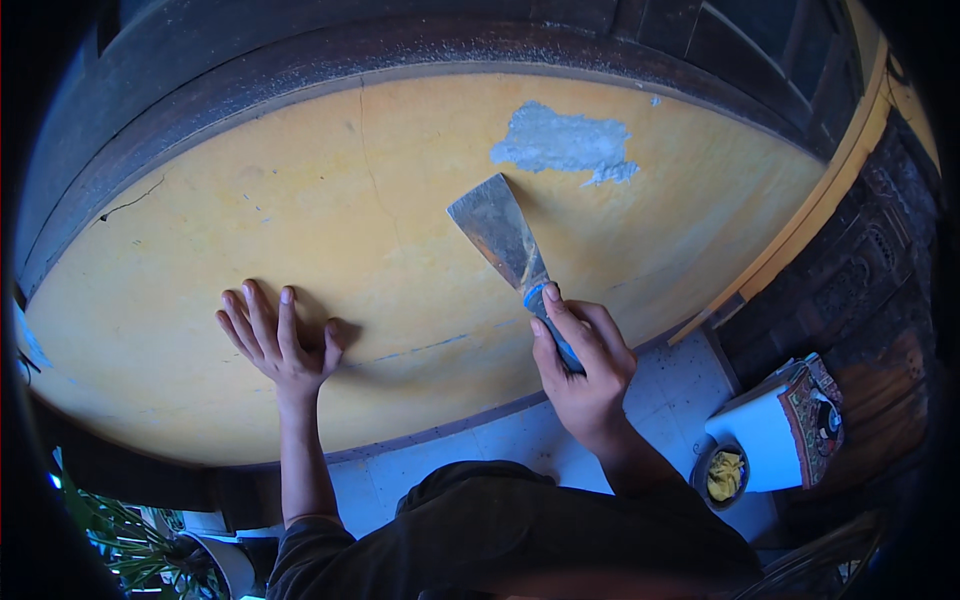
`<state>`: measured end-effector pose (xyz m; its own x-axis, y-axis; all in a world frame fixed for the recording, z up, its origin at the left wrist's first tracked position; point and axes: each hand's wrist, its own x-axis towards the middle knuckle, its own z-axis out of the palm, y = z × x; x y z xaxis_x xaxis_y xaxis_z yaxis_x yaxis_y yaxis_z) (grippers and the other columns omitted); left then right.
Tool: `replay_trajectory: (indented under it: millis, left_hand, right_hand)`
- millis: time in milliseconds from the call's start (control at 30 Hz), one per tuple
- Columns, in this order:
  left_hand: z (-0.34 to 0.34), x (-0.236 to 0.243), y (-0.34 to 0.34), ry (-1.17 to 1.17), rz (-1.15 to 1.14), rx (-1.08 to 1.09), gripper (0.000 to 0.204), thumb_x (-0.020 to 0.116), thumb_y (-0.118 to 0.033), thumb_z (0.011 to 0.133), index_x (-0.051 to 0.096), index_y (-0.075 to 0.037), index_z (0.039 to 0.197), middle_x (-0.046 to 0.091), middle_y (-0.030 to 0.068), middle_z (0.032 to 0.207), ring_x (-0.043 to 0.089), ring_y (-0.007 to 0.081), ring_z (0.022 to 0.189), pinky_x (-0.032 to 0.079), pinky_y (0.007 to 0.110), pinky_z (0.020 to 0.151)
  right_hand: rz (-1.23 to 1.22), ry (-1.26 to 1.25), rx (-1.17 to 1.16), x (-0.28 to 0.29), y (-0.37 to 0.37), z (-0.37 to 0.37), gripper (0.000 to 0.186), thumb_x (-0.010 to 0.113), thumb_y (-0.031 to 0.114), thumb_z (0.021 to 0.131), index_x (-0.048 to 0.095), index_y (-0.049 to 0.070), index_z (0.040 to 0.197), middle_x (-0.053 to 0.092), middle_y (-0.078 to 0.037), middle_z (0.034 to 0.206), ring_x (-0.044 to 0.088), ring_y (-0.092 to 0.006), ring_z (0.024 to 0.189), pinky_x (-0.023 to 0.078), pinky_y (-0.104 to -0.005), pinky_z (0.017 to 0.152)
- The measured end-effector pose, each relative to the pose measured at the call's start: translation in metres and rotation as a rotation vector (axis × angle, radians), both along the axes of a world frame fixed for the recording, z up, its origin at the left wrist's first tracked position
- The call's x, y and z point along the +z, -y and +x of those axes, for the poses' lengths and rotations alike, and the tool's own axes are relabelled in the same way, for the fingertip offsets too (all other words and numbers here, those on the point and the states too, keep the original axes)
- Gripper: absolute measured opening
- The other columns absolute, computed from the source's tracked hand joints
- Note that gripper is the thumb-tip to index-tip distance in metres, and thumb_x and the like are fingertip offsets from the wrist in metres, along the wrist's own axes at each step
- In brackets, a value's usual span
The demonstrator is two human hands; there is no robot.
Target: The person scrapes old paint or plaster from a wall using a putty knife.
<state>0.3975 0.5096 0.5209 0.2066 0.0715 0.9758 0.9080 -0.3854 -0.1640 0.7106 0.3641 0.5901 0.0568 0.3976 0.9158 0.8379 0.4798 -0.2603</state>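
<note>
In front of me stretches a yellow painted wall (400, 220), with a rough whitish-blue patch (562, 140) of bare filler or plaster at its upper right. My right hand (590, 370) is closed round the dark handle, ringed in blue, of a putty knife (500, 230). Its wide, stained metal blade points up and left, its corner a little below and left of the patch; whether the blade touches the wall I cannot tell. Farther left, my left hand (283, 340) rests on the wall with its fingers spread, holding nothing.
Dark wooden framing (400, 50) runs along the wall's top. At right stand a carved dark wood panel (860, 270), a white box-like stand (765, 435) with a patterned cloth, and a bin (722, 478) holding yellow scraps. A potted plant (150, 550) is at lower left, above pale floor tiles (440, 455).
</note>
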Motion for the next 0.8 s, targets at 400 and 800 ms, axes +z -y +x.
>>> replay_trajectory:
  millis: [400, 800]
  left_hand:
    - [-0.005, 0.003, -0.004, -0.029, 0.04, -0.009, 0.065, 0.057, -0.047, 0.101, 0.052, -0.009, 0.154, 0.041, 0.0257, 0.165, 0.032, 0.0506, 0.155, 0.023, 0.068, 0.125]
    - [0.0, 0.008, -0.01, -0.042, 0.061, -0.022, 0.066, 0.057, -0.044, 0.099, 0.05, -0.009, 0.155, 0.039, 0.025, 0.166, 0.03, 0.0514, 0.156, 0.021, 0.069, 0.125]
  right_hand:
    - [-0.073, -0.252, -0.065, -0.053, 0.02, 0.045, 0.039, 0.082, 0.003, 0.087, 0.069, -0.002, 0.123, 0.074, -0.017, 0.098, 0.075, -0.0286, 0.083, 0.059, -0.036, 0.075]
    - [-0.175, -0.414, -0.094, -0.086, 0.055, 0.096, 0.028, 0.08, 0.005, 0.09, 0.069, -0.003, 0.114, 0.074, -0.017, 0.095, 0.075, -0.0281, 0.083, 0.058, -0.0355, 0.073]
